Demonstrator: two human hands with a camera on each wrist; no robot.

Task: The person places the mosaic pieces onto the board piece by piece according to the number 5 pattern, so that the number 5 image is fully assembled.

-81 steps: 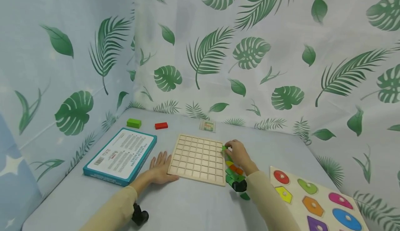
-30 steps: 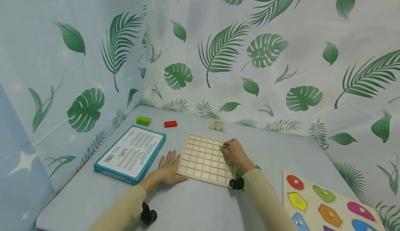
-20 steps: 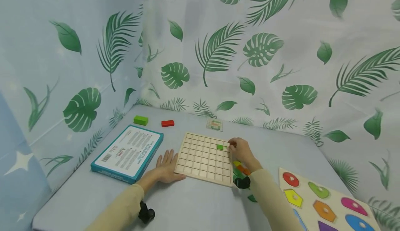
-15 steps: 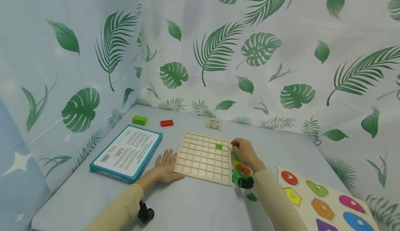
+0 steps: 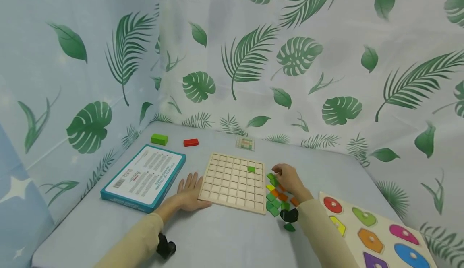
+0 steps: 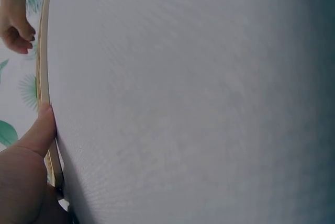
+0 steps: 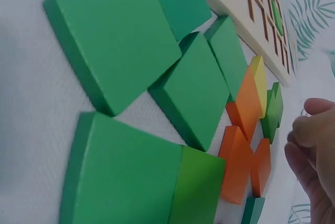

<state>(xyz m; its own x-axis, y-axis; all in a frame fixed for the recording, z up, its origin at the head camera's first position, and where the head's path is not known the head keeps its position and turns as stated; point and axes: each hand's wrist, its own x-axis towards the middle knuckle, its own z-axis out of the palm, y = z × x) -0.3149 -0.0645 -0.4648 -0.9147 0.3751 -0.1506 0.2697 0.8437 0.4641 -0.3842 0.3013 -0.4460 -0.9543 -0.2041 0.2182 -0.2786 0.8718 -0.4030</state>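
Observation:
A wooden grid board (image 5: 226,183) lies on the table, with one green square tile (image 5: 251,169) in a cell near its upper right corner. My left hand (image 5: 190,197) rests flat by the board's left edge, fingers spread; in the left wrist view its thumb (image 6: 43,130) touches the board's edge. Right of the board, my right hand (image 5: 289,178) is above the far end of a loose pile of green, orange and yellow tiles (image 5: 273,204). Its fingers are loosely bent and hold nothing. In the right wrist view, large green tiles (image 7: 112,41) fill the foreground.
A blue-edged box (image 5: 145,175) lies left of my left hand. Behind it are a green block (image 5: 159,139) and a red block (image 5: 191,142). A small pattern card (image 5: 245,143) lies beyond the board. A shape puzzle board (image 5: 380,229) lies at the front right.
My right hand carried a green tile from the board's right edge into a cell, let it go, and moved right over the tile pile. My left hand stayed at the board's edge.

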